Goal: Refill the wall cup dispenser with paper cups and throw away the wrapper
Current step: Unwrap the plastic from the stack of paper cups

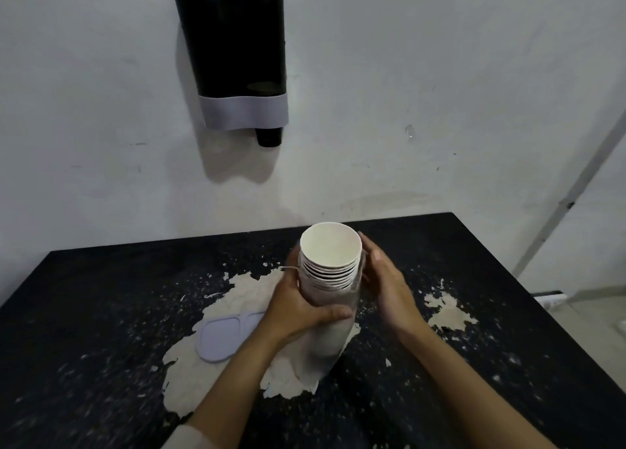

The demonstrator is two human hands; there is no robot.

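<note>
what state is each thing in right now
cup stack: upright, top rims out of the wrapper
wrapper: pulled partway down the stack
left hand: gripping the stack
right hand: open beside the stack
dispenser: on the wall, dark cup at outlet
lid: flat on table

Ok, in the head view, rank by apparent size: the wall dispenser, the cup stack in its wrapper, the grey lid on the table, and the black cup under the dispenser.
1. Wall dispenser
2. Cup stack, though it is nearer the camera, so unsure
3. Grey lid, partly hidden by the left hand
4. Black cup, only its bottom showing
</note>
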